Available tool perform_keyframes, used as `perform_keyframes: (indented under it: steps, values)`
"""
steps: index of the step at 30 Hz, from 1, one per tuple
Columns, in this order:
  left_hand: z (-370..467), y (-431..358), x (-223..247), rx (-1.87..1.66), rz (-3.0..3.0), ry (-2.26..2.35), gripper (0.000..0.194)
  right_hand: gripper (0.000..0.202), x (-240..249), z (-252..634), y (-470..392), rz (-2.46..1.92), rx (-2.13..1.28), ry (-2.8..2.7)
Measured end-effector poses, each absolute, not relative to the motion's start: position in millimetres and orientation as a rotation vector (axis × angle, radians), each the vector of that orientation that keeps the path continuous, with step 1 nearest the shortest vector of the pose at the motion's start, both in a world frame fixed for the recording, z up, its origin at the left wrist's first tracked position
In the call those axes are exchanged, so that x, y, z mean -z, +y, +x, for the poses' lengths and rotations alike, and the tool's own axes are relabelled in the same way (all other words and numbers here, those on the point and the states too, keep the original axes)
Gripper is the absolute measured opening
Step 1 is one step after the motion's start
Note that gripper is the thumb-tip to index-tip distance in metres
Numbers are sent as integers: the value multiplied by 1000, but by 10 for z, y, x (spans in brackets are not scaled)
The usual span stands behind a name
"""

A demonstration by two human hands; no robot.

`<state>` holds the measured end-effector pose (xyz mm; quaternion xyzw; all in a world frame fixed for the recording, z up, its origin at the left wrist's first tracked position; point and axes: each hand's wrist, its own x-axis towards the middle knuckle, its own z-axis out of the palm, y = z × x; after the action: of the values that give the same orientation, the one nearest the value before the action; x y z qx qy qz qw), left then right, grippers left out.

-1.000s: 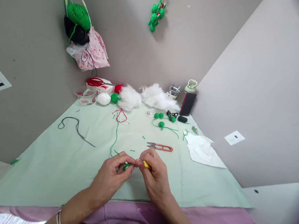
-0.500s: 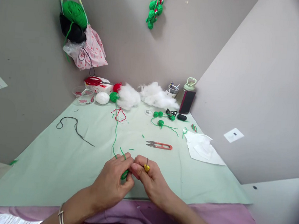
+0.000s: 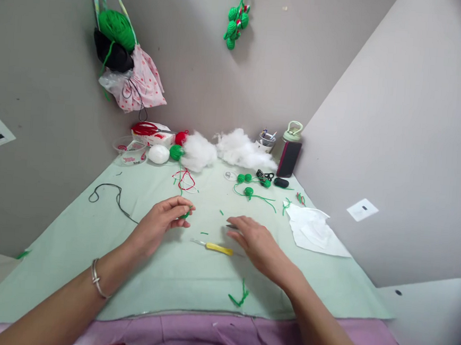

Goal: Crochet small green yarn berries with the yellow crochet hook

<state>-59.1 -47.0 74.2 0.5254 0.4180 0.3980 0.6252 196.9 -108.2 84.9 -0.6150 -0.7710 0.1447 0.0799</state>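
Observation:
My left hand (image 3: 165, 218) is closed, pinching a small green crochet piece (image 3: 186, 214) between thumb and fingers. It is raised over the left middle of the table. My right hand (image 3: 257, 243) is lowered over the thread snips (image 3: 232, 226), with thumb and fingers apart. Only the dark blade tips stick out; the handles are hidden beneath the hand, and I cannot tell whether it touches them. Between the hands, nearer me, lies a yellow-handled crochet hook (image 3: 219, 248). A green yarn scrap (image 3: 240, 296) lies close to the front edge.
White stuffing (image 3: 240, 148) is heaped along the back wall, beside green (image 3: 176, 152) and white yarn balls (image 3: 159, 154). Small green crocheted balls (image 3: 248, 192) lie right of centre. A bottle (image 3: 292, 132), a phone (image 3: 289, 159), white tissue (image 3: 316, 230) and a black cord (image 3: 116, 198) are around.
The crochet hook has left my right hand and lies on the table. My hands have parted: the left moved up and left with the crochet piece, the right over the snips. A yarn scrap shows in front.

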Motion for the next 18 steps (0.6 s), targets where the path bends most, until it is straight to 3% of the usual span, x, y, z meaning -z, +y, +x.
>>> perform_keyframes:
  steps: [3,11,18]
  values:
    - [-456,-356,-754,-894,1081,870,26,22,-761,2121,-952,-1978,-293,-2295]
    - [-66,-209,-630,-940,816,782,20,22,-877,2237,-785,-1900,-358,-2206]
    - [-103,-235,-452,-974,714,791,19,42,-974,1947,-620,-1569,-754,-2049]
